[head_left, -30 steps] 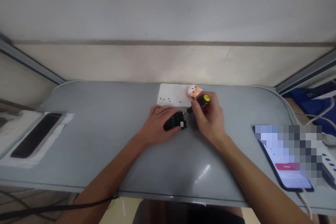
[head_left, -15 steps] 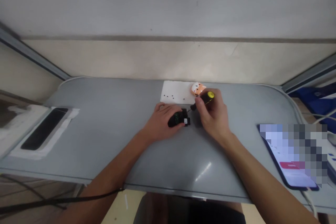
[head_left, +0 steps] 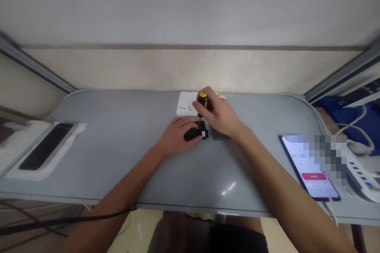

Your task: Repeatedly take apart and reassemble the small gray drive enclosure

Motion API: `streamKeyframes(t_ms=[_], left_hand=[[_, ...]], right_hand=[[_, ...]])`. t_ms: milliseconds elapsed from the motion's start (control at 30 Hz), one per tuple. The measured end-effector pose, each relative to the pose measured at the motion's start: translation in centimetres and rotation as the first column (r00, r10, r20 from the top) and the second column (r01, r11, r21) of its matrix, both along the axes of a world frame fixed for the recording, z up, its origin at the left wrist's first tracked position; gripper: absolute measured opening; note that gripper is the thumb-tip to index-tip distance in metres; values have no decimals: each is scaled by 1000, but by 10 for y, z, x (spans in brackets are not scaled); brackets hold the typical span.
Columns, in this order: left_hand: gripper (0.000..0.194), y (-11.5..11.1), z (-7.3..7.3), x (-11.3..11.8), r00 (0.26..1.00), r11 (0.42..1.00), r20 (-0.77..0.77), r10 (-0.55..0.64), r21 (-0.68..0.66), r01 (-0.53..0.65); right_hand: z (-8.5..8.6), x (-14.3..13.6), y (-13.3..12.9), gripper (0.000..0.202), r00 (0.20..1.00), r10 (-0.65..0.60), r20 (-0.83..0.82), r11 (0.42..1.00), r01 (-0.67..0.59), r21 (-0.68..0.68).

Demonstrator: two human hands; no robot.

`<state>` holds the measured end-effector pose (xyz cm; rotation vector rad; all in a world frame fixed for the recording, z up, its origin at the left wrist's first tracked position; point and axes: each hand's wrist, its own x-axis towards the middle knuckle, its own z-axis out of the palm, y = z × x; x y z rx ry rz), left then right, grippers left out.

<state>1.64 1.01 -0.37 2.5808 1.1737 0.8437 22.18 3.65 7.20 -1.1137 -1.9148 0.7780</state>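
Note:
My left hand (head_left: pixel 178 136) is closed around a small black device (head_left: pixel 191 134) with a white label at its right end, pressing it to the grey table. A screwdriver (head_left: pixel 202 101) with a black and yellow handle is gripped in my right hand (head_left: pixel 218 112). It stands nearly upright, its tip down at the device's right part; the exact contact point is too small to make out. Just behind lies a white sheet (head_left: pixel 184 101) with several tiny dark screws (head_left: pixel 189 108) on it. An orange and white figure (head_left: pixel 221 95) is mostly hidden by my right hand.
To the right lie a lit phone (head_left: pixel 311 174) with a cable and a white power strip (head_left: pixel 360 174). A dark phone-like slab (head_left: pixel 46 146) rests on white material at far left. A dark grey flat piece (head_left: pixel 219 133) sits under my right wrist. A wall (head_left: pixel 148 67) closes the back.
My right hand has moved left and raised the screwdriver from a slant to nearly upright over the device. My left hand still holds the device. The view has shifted slightly right.

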Motion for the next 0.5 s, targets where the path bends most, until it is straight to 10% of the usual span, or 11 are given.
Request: streamKeyframes(t_ms=[300,500], left_hand=[[16,0,3,0,999,999,17,-28,-19,28],[15,1,6,-1,999,998,-2,-47,-46,47]], right_hand=[[-19,-8,2,23,966,-93,-241,995,100,17],[-35,-20,4,25,648,-103,-755,984,-45,-173]])
